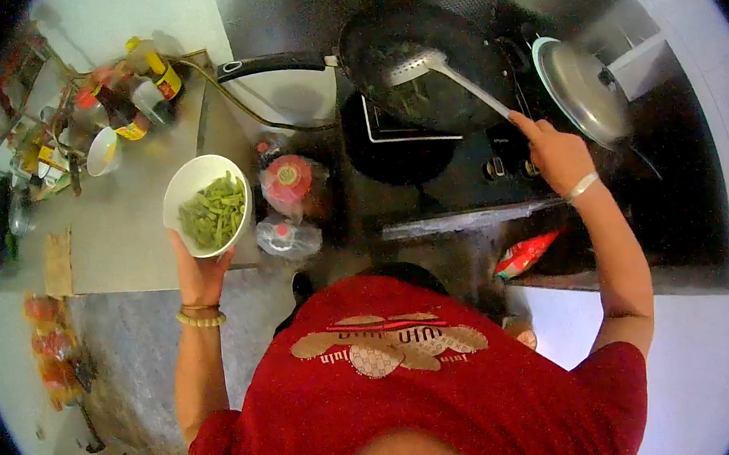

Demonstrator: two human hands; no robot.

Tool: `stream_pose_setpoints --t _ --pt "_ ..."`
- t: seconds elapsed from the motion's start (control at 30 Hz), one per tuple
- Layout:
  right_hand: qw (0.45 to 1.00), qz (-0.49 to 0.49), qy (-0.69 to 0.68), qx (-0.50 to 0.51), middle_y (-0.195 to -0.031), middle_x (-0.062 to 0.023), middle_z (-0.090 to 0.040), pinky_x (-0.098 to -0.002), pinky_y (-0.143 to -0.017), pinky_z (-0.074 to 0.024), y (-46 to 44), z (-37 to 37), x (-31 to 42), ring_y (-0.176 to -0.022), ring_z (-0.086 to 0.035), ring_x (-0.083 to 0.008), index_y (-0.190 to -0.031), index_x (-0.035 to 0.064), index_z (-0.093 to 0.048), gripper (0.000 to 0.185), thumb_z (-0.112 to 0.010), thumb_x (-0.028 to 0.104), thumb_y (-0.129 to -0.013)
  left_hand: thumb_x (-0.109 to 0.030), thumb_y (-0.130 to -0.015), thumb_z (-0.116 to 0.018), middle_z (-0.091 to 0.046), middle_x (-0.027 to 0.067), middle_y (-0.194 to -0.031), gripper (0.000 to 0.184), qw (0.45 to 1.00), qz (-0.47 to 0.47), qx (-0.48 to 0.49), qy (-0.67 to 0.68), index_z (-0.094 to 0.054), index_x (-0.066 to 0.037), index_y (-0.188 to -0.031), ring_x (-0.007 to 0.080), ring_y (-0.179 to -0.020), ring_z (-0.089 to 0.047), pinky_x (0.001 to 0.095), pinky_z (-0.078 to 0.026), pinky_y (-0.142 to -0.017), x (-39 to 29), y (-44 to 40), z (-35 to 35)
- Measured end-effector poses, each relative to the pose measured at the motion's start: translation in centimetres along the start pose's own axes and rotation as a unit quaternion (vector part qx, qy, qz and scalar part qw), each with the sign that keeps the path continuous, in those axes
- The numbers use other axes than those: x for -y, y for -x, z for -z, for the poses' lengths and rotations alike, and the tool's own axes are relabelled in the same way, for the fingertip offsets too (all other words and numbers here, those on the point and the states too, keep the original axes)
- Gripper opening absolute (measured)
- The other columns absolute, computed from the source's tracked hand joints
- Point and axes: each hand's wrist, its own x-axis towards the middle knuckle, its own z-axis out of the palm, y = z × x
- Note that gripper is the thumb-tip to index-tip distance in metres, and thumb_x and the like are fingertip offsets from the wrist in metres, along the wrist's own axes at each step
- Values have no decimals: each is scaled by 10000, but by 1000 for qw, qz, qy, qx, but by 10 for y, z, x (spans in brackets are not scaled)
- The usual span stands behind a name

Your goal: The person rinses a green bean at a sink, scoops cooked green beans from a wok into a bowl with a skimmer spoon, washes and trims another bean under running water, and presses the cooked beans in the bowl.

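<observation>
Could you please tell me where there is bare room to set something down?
The grey counter looks bare between the small white bowl, the tan strip and its front edge. Crowded: the counter's back, with assorted plastic bottles, and the black stove, under the round black wok.

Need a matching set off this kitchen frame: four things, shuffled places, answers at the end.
1. large bowl of cut green vegetables
2. slotted spatula
3. lid
4. small bowl

A. right hand, head in wok
B. on counter, beside bottles
C. left hand
D. in view, right of wok

Pairs: 1-C, 2-A, 3-D, 4-B
</observation>
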Motion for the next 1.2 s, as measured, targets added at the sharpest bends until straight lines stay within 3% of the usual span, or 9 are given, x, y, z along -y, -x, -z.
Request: stream_pose_setpoints --t 0.1,0.17,0.27,0.53,0.77,0.8,0.9,1.13,1.2 --pt "996 6 -63 -69 -846 -162 -568 -401 -547 -486 19 -18 -22 -628 -587 -335 -1243 160 -382 508 -558 87 -771 -592 -858 -365 -489 35 -1223 586 999 9 28 23 -394 -180 -1275 209 -1035 -514 343 -473 -742 0 -7 4" --pt "931 -112 -343 -47 -722 -149 -555 -369 -488 -458 16 -36 -36 -529 -562 -278 -1211 102 -390 435 -544 102 -804 -592 -856 -370 -484 36 -1229 587 999 11 36 21 -395 -181 -1274 212 -1046 -508 351 -465 -762 -1 -8 3" --pt "860 -221 -459 1 -649 -124 -530 -339 -448 -431 6 -39 -40 -453 -511 -209 -1195 63 -387 411 -539 112 -817 -601 -850 -374 -476 38 -1238 594 999 2 43 17 -397 -185 -1273 216 -1057 -501 361 -455 -784 -3 -2 -4" --pt "870 -195 -446 76 -612 -85 -506 -298 -378 -404 3 -65 -43 -405 -473 -164 -1217 38 -380 384 -484 160 -868 -620 -834 -392 -477 33 -1235 609 999 2 44 11 -382 -207 -1280 223 -1052 -501 373 -451 -796 0 -7 -3" --pt "630 -211 -699 264 -637 -36 -502 -232 -325 -340 -8 -1 -2 -399 -427 -96 -1105 51 -454 264 -449 206 -891 -643 -818 -392 -456 42 -1251 646 1000 -9 26 13 -378 -189 -1278 232 -1067 -484 381 -447 -803 -3 -6 -12" --pt "630 -209 -699 265 -637 -36 -502 -232 -325 -340 -11 -3 -5 -399 -427 -96 -1105 51 -454 264 -449 206 -891 -645 -815 -397 -448 45 -1259 654 999 -13 37 21 -377 -184 -1279 235 -1078 -476 385 -446 -808 -2 -6 -12" --pt "450 -181 -810 329 -652 -31 -515 -175 -303 -285 -15 -19 -13 -400 -408 -56 -1083 45 -503 282 -411 251 -914 -624 -829 -396 -442 50 -1265 636 1000 -3 24 13 -374 -177 -1281 238 -1095 -464 396 -444 -819 -1 -6 -7" --pt "277 -144 -898 312 -694 -37 -514 -174 -299 -282 -16 -50 -10 -388 -399 -65 -1160 33 -459 320 -405 233 -916 -585 -863 -363 -442 51 -1270 596 999 -10 38 29 -367 -169 -1289 231 -1082 -479 386 -458 -804 -3 -6 -10" --pt "279 -134 -902 300 -702 -38 -509 -170 -303 -280 -13 -51 -8 -386 -387 -62 -1152 32 -461 318 -414 237 -915 -579 -863 -374 -451 49 -1260 589 999 -6 34 38 -372 -169 -1286 227 -1068 -487 381 -464 -788 -3 -6 -8"
